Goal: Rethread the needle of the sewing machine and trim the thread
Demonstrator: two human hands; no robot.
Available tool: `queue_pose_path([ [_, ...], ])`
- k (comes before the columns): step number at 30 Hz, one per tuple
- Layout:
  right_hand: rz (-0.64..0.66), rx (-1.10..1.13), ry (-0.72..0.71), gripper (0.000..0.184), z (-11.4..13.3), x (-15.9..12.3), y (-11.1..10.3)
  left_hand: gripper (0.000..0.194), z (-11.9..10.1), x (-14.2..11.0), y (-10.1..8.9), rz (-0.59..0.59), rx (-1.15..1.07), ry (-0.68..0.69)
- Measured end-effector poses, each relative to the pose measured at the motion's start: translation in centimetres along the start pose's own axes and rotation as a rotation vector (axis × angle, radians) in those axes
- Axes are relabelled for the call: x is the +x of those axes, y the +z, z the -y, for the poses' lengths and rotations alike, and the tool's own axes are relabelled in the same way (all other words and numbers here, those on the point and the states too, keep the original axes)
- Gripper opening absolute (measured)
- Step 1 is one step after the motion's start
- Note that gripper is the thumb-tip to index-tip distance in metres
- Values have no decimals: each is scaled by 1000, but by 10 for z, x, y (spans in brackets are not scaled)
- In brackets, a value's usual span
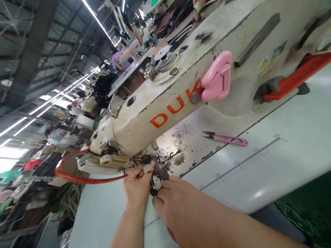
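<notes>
A white sewing machine [155,106] with orange lettering fills the middle of the view. Below its needle area lies a small dark piece of fabric [163,172], with a whitish patch showing at its near end. My right hand [181,203] is closed, pinching the edge of this fabric between thumb and fingers. Beside the round tension knob [148,167], my left hand [138,187] has its fingers curled; what they grip, if anything, is hidden. The presser foot and needle are largely covered by the machine head.
Pink thread snips [230,138] rest on the machine bed, right of the hands. A printed ruler scale [240,165] runs along the table. A pink plastic holder [218,77] and an orange lever [297,77] stick out from the machine. An orange-red tube [74,177] loops at left.
</notes>
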State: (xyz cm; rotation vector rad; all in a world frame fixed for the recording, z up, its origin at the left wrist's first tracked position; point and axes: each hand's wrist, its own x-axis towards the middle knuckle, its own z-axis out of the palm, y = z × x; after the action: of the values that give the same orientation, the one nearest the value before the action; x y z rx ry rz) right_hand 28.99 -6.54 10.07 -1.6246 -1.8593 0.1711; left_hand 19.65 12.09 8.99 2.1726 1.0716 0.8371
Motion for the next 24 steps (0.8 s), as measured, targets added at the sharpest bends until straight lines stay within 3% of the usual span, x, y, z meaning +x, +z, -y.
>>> queue_pose_path([
  [9, -61, -3, -22, 17, -1, 1, 8, 22, -9, -1, 4, -3, 7, 0],
  [19, -47, -60, -14, 17, 1, 2, -2, 29, 4, 3, 4, 11, 288, 155],
  [21, -56, -33, 18, 12, 2, 3, -5, 29, 2, 4, 5, 5, 311, 193],
  [24, -112, 48, 182, 21, -1, 7, -10, 27, -3, 5, 6, 15, 302, 244],
])
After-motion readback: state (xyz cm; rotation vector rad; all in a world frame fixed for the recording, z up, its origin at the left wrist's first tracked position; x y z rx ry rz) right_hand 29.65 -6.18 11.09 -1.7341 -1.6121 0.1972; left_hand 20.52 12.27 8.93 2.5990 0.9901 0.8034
